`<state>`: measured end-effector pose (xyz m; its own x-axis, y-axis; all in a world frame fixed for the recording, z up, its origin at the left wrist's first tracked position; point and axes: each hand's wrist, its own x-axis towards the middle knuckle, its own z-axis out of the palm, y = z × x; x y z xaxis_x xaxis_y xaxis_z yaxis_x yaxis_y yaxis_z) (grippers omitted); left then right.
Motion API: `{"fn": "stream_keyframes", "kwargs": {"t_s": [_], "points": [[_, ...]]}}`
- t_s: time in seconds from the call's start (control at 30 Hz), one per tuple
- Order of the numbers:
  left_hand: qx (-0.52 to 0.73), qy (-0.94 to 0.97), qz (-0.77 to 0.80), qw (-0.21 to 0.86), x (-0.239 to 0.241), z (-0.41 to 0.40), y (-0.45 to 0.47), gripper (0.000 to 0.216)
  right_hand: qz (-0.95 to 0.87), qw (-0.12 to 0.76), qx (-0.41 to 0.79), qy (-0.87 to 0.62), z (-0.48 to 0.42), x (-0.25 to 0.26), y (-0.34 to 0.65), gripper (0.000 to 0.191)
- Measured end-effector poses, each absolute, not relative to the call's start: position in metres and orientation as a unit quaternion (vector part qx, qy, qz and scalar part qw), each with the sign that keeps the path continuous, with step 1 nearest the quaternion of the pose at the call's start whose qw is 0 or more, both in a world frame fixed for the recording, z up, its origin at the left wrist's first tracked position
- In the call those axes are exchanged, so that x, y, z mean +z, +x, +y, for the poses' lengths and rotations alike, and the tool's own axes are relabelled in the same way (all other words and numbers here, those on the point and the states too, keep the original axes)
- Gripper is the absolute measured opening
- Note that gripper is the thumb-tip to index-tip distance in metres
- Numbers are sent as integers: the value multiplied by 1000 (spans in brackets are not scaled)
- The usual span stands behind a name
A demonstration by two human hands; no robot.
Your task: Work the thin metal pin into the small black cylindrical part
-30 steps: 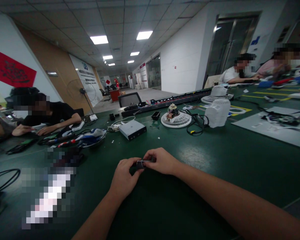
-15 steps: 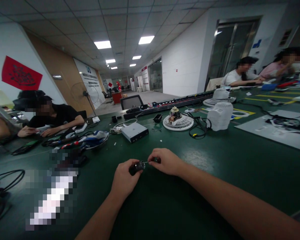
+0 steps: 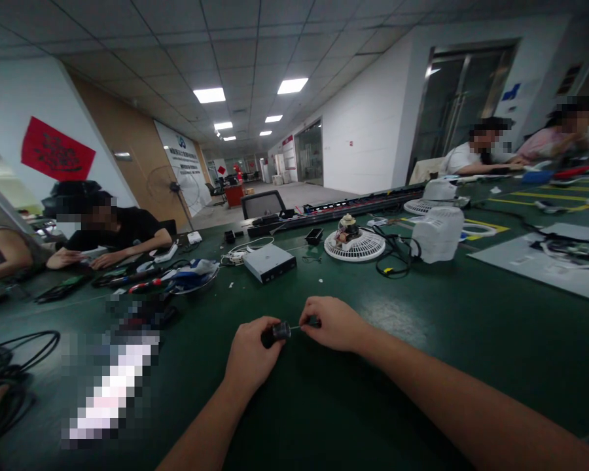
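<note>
Above the green table, my left hand (image 3: 252,356) is closed around a small dark cylindrical part (image 3: 281,331) with a shiny metallic end facing right. My right hand (image 3: 332,324) pinches a thin metal rod (image 3: 295,327) that points left at this end. The rod's tip meets or enters the cylinder's end; I cannot tell which. A dark bit shows inside the right fingers, mostly hidden. Beyond my hands lie a silver box-shaped disc drive (image 3: 271,261) and a white round fan grille (image 3: 356,247) with a motor on it.
A white plastic housing (image 3: 439,235) with a black cable (image 3: 400,261) stands to the right, near a grey board (image 3: 515,258). Coiled black cables (image 3: 10,373) and a blue-white bundle (image 3: 194,275) lie left. A person (image 3: 132,229) sits across at left; others work at far right.
My view has turned slightly left, so the scene sits a bit further right and lower. Both hands keep their grips, with the rod still at the cylinder's end.
</note>
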<state>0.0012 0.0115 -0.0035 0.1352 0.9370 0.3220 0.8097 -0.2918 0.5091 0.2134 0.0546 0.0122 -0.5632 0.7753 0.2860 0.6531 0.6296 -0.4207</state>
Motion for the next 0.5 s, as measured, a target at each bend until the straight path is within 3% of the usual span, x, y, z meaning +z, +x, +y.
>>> {"fn": "stream_keyframes", "kwargs": {"t_s": [0.17,0.33,0.5], "points": [[308,750,575,115,-4,12,1,26,-874,232,190,-382,55,13,215,14],[305,755,571,108,-4,13,-1,27,-868,205,137,-430,54,15,214,15],[315,752,567,117,-5,13,-1,26,-894,204,159,-365,55,11,214,15]]}}
